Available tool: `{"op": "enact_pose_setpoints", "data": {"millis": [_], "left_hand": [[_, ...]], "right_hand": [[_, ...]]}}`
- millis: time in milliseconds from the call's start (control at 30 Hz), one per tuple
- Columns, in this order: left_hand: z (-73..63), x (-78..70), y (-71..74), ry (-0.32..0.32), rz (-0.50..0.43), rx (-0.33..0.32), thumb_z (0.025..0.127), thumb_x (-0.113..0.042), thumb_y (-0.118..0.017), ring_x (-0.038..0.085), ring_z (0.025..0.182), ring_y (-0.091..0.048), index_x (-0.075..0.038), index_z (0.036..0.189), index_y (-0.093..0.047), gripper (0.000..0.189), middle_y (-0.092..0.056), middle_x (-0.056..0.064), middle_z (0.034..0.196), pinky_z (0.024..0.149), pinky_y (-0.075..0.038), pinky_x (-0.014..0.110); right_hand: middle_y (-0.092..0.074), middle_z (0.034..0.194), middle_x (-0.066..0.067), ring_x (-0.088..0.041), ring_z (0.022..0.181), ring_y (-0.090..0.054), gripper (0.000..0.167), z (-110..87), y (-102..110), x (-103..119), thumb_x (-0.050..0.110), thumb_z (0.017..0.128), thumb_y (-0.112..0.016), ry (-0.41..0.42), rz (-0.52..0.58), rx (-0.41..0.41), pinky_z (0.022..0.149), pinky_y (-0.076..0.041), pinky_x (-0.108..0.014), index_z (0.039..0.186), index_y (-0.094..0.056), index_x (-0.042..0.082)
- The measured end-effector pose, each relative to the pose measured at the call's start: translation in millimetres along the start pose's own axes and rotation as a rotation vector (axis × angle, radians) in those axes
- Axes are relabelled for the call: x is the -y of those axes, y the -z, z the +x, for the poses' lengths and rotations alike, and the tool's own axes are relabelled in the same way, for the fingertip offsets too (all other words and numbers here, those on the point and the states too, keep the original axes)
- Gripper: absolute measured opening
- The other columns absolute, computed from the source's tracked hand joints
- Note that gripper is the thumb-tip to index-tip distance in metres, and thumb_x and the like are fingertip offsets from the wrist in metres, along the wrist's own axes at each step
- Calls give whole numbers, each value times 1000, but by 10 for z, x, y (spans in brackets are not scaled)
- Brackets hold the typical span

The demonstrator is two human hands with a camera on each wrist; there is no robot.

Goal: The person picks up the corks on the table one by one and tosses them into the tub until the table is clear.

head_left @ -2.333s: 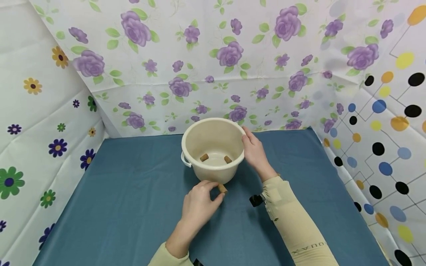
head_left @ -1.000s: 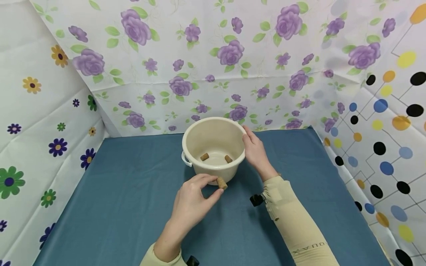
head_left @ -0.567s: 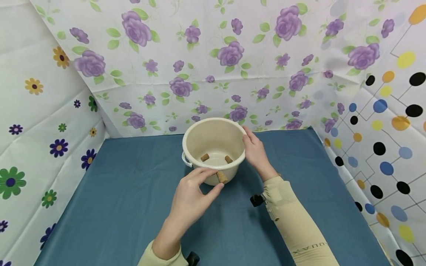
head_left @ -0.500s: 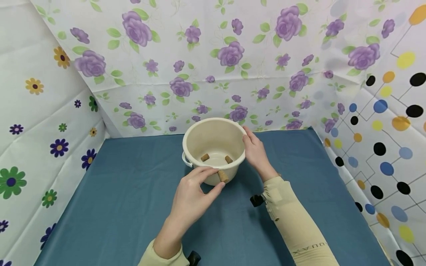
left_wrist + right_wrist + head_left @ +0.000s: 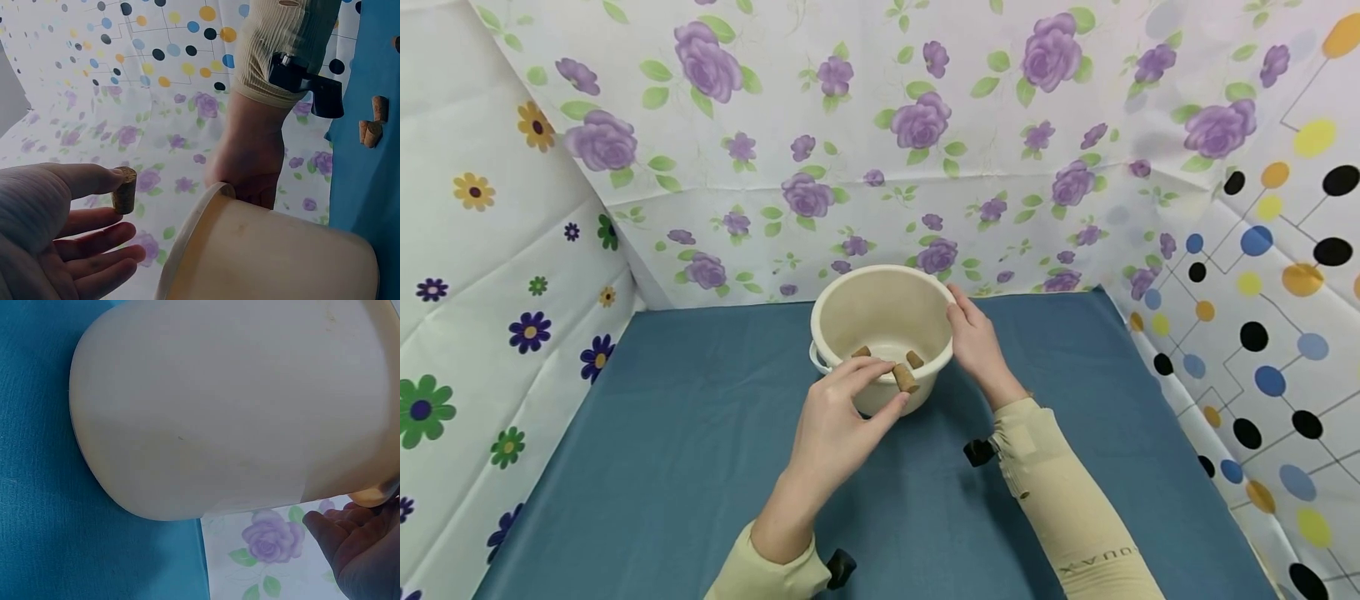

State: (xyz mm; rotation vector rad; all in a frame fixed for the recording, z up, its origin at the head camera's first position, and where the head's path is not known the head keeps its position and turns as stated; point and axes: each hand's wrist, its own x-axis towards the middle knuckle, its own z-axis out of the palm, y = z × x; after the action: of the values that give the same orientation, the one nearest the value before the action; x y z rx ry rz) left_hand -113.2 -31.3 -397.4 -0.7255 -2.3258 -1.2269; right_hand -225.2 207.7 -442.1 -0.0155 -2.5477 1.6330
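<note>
A cream plastic bucket (image 5: 880,308) stands near the back of the blue cloth, its mouth tipped slightly toward me. Two corks, one of them this cork (image 5: 914,359), lie on its bottom; my left fingers partly cover the other cork (image 5: 861,352). My left hand (image 5: 835,421) pinches a third cork (image 5: 905,378) between thumb and fingertip, at the bucket's near rim. In the left wrist view that cork (image 5: 124,190) hangs upright, clear of the bucket (image 5: 281,256). My right hand (image 5: 977,342) grips the bucket's right rim. The right wrist view shows mostly the bucket's outer wall (image 5: 206,412).
Blue cloth (image 5: 715,433) covers the table. A rose-patterned sheet (image 5: 850,150) rises behind the bucket, and patterned sheets stand at both sides. In the left wrist view, several loose corks (image 5: 371,134) lie on the cloth.
My left hand has lifted the cork from low in front of the bucket up to its near rim. The right hand and the bucket stay in place.
</note>
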Motion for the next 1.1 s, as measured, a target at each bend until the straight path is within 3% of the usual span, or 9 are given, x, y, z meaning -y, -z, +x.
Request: {"op": "enact_pose_setpoints", "data": {"millis": [267, 667, 1100], "left_hand": [[123, 30, -23, -8, 29, -16, 88, -19, -91, 21, 108, -74, -8, 119, -82, 33, -76, 3, 118, 89, -61, 41], [295, 96, -176, 129, 119, 33, 92, -27, -88, 23, 107, -74, -11, 122, -82, 34, -76, 4, 121, 82, -62, 44], [433, 162, -265, 161, 228, 65, 94, -28, -86, 27, 110, -73, -10, 120, -82, 32, -76, 7, 123, 86, -62, 47]], "right_hand": [[-34, 172, -11, -36, 152, -41, 57, 6, 15, -2, 39, 117, -34, 4, -6, -2, 121, -37, -57, 170, -32, 19], [-34, 172, -12, -36, 152, -41, 58, -2, 7, 10, 40, 117, -34, -8, -9, 6, 121, -37, -57, 171, -32, 20], [-35, 171, -11, -36, 152, -43, 58, 13, 4, 10, 40, 117, -33, -18, -14, -5, 122, -37, -56, 170, -33, 20]]}}
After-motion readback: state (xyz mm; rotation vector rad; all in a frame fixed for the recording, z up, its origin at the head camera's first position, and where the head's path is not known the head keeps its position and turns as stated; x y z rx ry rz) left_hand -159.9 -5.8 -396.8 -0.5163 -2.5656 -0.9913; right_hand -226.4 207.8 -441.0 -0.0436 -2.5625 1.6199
